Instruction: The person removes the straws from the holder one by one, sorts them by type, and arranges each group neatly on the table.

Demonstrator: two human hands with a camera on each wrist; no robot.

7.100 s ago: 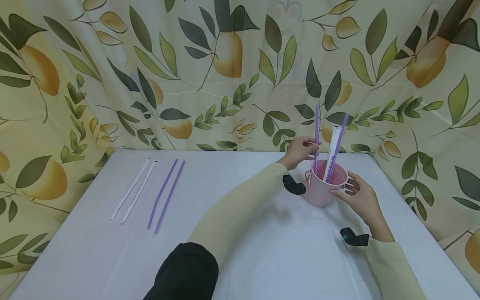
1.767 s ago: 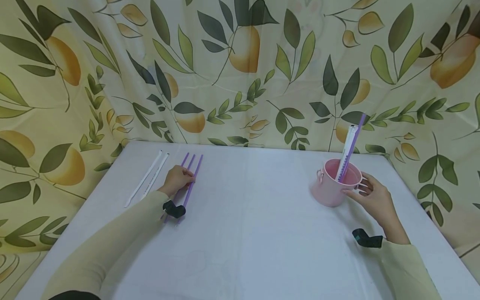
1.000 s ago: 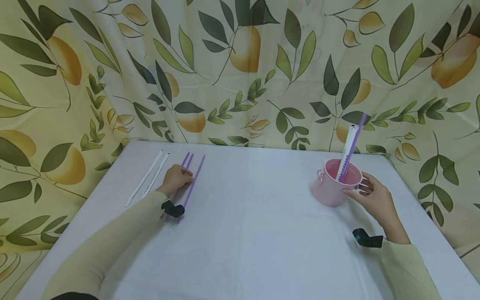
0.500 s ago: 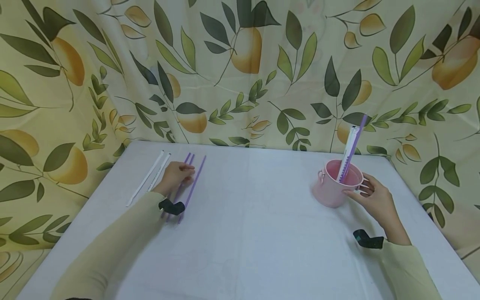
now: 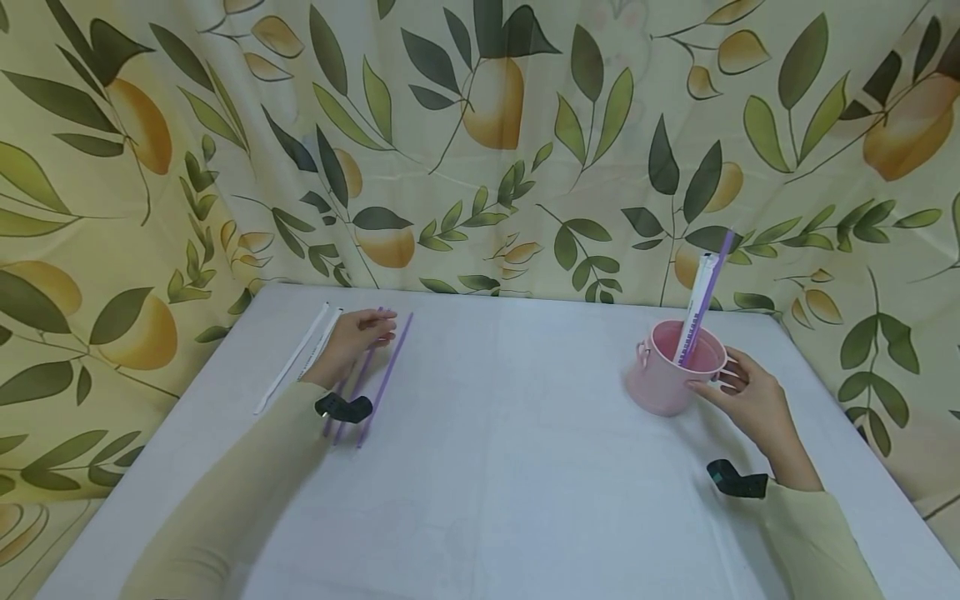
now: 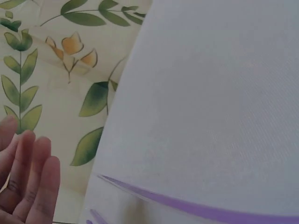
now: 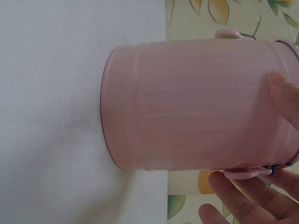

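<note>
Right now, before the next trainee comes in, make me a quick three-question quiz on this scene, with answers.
1. Multiple choice: which hand touches the bucket? A, left; B, right; C, both.
2. True or false: on the table, purple straws outnumber white straws.
3. Short answer: what is the left hand holding?

Key:
1. B: the right hand has its thumb on the bucket's side near the rim.
2. True: three against two.
3. Nothing.
</note>
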